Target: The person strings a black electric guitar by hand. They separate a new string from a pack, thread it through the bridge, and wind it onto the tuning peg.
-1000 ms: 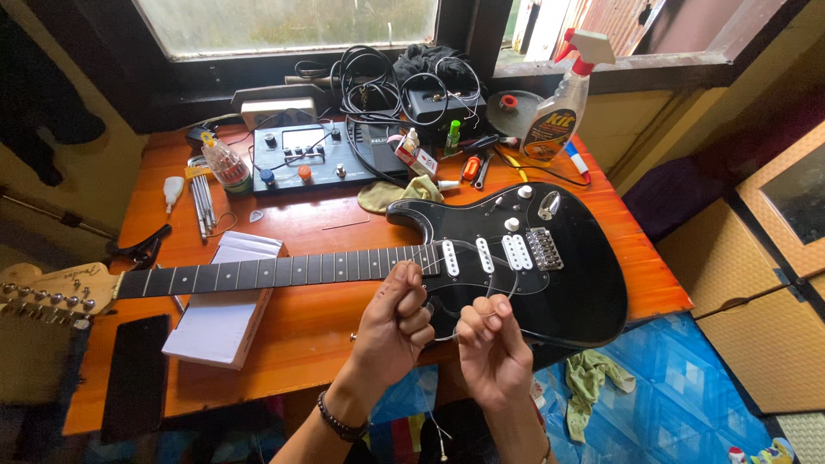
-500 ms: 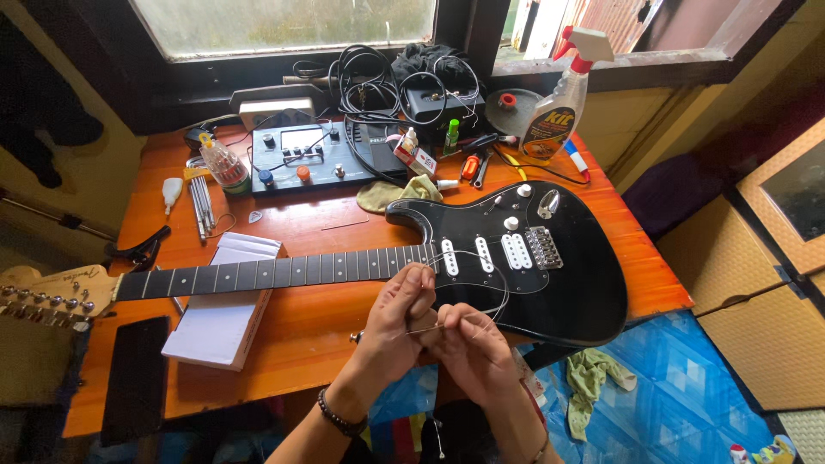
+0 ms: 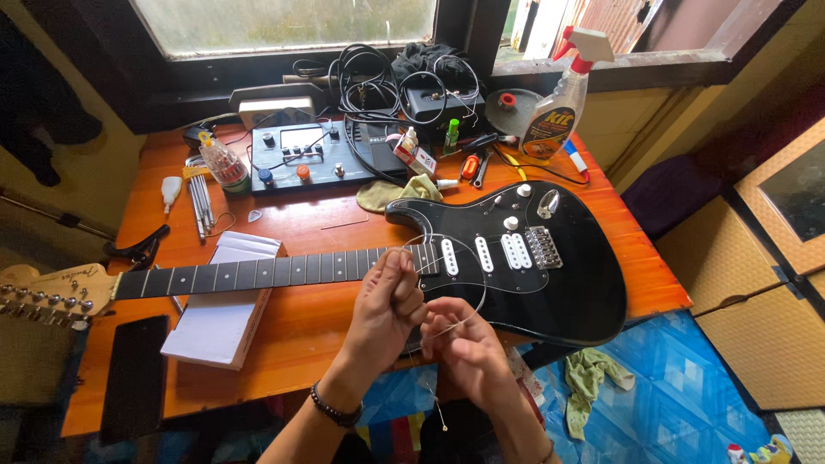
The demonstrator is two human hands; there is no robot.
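Fingers [image 3: 404, 288] of the left hand [image 3: 387, 314] are pinched together on a thin guitar string [image 3: 468, 320], and the right hand [image 3: 464, 348] is closed on the same wire just beside it, both hands meeting over the table's near edge, in front of the guitar's lower body. The string rises from the hands in a loose loop that arcs over the pickups, and a short end with a small ball hangs below the right hand.

Springy wire like this could whip free if either pinch slackens, and the loose end could flick toward the face. A tight bend between the two hands could kink it. The loop drags near the glossy finish and might scratch it.

The black electric guitar [image 3: 550, 275] lies flat across the orange wooden table [image 3: 309, 335], neck pointing left, headstock overhanging the edge. It has a black pickguard, white pickups and white knobs, and its fretboard looks bare of strings. A white notepad [image 3: 219, 322] sits under the neck; a pedal unit [image 3: 301, 159], cables and a spray bottle [image 3: 563, 107] crowd the far side.
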